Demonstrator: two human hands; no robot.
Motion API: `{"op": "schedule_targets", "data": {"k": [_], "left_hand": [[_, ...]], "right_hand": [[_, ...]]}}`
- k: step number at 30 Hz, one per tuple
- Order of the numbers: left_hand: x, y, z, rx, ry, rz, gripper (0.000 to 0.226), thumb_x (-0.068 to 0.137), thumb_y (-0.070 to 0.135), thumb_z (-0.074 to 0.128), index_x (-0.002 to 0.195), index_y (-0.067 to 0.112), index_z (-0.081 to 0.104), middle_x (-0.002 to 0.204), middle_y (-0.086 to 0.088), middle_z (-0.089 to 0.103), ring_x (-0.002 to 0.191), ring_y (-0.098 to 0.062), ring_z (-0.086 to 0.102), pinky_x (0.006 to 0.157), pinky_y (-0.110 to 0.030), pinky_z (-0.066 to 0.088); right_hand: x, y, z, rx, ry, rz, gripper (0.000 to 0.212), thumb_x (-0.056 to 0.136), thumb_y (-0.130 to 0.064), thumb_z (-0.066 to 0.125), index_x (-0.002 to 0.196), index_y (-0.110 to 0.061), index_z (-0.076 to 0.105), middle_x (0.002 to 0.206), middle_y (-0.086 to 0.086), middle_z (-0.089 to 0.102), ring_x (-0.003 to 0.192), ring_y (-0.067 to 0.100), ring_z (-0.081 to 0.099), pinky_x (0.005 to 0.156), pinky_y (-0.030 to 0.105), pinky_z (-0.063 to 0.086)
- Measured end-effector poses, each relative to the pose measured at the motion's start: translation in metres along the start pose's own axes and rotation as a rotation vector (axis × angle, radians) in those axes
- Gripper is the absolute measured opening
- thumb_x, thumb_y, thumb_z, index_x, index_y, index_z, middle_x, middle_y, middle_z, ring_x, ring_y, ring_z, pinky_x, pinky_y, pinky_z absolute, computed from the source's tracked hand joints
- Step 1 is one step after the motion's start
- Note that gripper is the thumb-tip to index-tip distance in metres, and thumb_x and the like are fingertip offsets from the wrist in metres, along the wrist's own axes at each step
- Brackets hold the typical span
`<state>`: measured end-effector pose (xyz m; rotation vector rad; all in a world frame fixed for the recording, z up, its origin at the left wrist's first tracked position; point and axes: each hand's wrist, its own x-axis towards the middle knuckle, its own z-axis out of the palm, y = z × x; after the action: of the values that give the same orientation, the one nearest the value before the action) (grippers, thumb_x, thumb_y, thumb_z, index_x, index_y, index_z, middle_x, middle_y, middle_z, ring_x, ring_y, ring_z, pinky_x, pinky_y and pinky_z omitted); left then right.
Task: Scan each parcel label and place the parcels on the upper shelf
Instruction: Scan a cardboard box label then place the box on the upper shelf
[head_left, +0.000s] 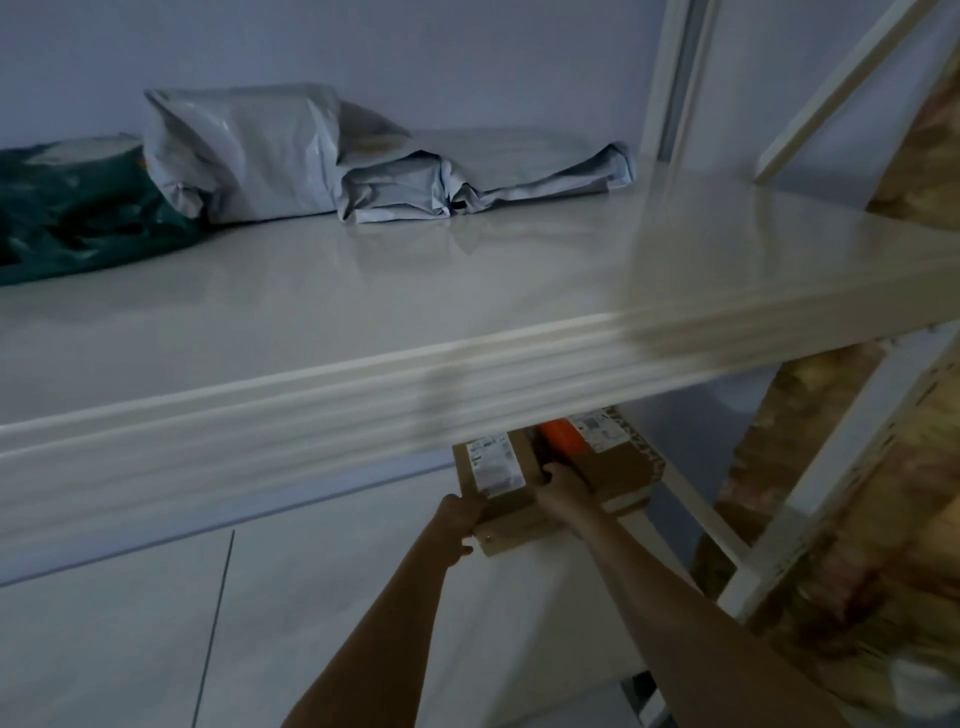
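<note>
Both forearms reach under the upper shelf (467, 291). Left hand (457, 525) grips the cardboard parcel's (511, 512) near-left corner; right hand (563, 486) curls over its right edge, near an orange scanner (558, 434).

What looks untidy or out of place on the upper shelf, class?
The grey mailer bags on the upper shelf are crumpled and slumped against one another, beside a rumpled dark green bag. Nothing looks spilled or torn.
</note>
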<state>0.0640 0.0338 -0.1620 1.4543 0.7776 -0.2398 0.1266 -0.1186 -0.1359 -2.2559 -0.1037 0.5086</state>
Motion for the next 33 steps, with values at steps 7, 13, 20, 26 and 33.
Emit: {"op": "schedule_targets", "data": {"k": [7, 13, 20, 26, 33], "left_hand": [[0.022, 0.009, -0.018, 0.110, 0.150, 0.034, 0.039, 0.093, 0.019, 0.056, 0.126, -0.001, 0.050, 0.111, -0.015, 0.058, 0.095, -0.026, 0.055, 0.080, -0.036, 0.045], [-0.011, 0.048, 0.016, 0.077, 0.471, 0.428, 0.014, 0.093, 0.012, 0.053, 0.098, 0.003, 0.063, 0.102, -0.013, 0.061, 0.099, -0.028, 0.057, 0.079, -0.026, 0.045], [-0.021, 0.054, 0.098, -0.084, 0.054, 0.426, 0.016, 0.092, 0.010, 0.046, 0.089, 0.009, 0.062, 0.082, -0.006, 0.065, 0.084, -0.023, 0.064, 0.073, -0.030, 0.056], [-0.015, 0.035, 0.130, -0.104, -0.257, 0.216, 0.020, 0.098, 0.022, 0.048, 0.114, 0.020, 0.061, 0.113, -0.006, 0.067, 0.108, -0.023, 0.061, 0.096, -0.036, 0.049], [-0.018, 0.022, 0.127, -0.045, -0.263, 0.133, 0.041, 0.096, 0.029, 0.056, 0.133, 0.016, 0.046, 0.119, 0.000, 0.054, 0.109, -0.017, 0.052, 0.098, -0.034, 0.043]], "right_hand": [[0.009, -0.009, 0.014, 0.130, -0.083, -0.071, 0.071, 0.092, -0.005, 0.057, 0.155, -0.026, 0.033, 0.155, 0.021, 0.035, 0.126, 0.043, 0.052, 0.091, 0.051, 0.052], [0.029, -0.007, -0.034, 0.040, 0.504, -0.215, 0.018, 0.096, -0.008, 0.055, 0.078, -0.013, 0.055, 0.077, -0.002, 0.055, 0.086, 0.024, 0.057, 0.072, 0.031, 0.038], [0.057, 0.053, -0.101, -0.349, 0.312, 0.091, 0.057, 0.100, -0.027, 0.048, 0.149, -0.004, 0.032, 0.151, 0.023, 0.034, 0.141, 0.040, 0.029, 0.116, 0.043, 0.029], [0.068, 0.076, -0.105, -0.198, 0.197, 0.134, 0.051, 0.102, -0.030, 0.040, 0.148, -0.007, 0.040, 0.146, 0.020, 0.048, 0.129, 0.038, 0.049, 0.105, 0.045, 0.044], [0.044, 0.071, -0.104, -0.090, 0.149, 0.218, 0.058, 0.105, -0.045, 0.029, 0.155, -0.013, 0.032, 0.155, 0.018, 0.038, 0.140, 0.039, 0.035, 0.116, 0.044, 0.032]]}}
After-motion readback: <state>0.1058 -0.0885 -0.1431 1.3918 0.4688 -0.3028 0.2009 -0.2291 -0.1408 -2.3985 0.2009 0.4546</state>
